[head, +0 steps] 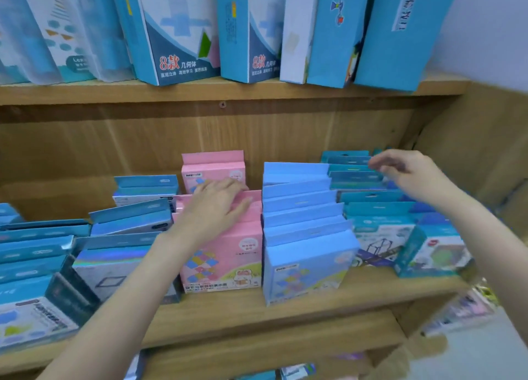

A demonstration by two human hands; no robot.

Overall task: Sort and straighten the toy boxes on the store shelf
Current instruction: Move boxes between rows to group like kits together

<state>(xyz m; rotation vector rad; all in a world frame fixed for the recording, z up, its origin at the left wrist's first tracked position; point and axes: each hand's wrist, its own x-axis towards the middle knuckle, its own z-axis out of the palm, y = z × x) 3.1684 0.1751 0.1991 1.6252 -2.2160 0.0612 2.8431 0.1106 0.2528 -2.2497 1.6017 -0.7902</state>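
Observation:
A row of pink toy boxes [228, 254] stands on the middle wooden shelf [285, 302]. My left hand [217, 205] lies flat on their tops, fingers spread, pressing on the boxes behind the front one. One pink box [213, 168] stands apart at the back. To the right is a tidy row of light blue boxes [303, 236], then teal boxes [368, 208]. My right hand [408, 171] hovers over the rear teal boxes, fingers loosely curled, holding nothing. Blue holographic boxes [131, 216] to the left lean crookedly.
The upper shelf [200, 92] carries tall blue and white boxes [177, 31], some leaning. More dark blue boxes [31, 265] crowd the left of the middle shelf. A wooden side panel [480, 151] closes the right end. A lower shelf [285, 339] sits beneath.

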